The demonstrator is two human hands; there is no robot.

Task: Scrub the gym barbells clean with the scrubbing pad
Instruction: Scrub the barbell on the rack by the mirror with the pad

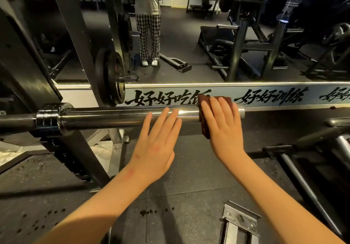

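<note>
A chrome barbell sleeve [106,117] runs horizontally across the middle, resting in a black rack on the left. A dark brown scrubbing pad [205,128] is draped over the sleeve near its right end. My right hand [223,128] lies flat on the pad and presses it against the bar, fingers spread over the top. My left hand [157,143] is open, its fingertips resting flat on the bare sleeve just left of the pad.
A wall mirror [189,35] behind the bar reflects a standing person and gym machines. A black weight plate [109,77] hangs on the rack. A white band with black lettering [265,98] runs below the mirror. Metal frame legs [303,177] stand on the right floor.
</note>
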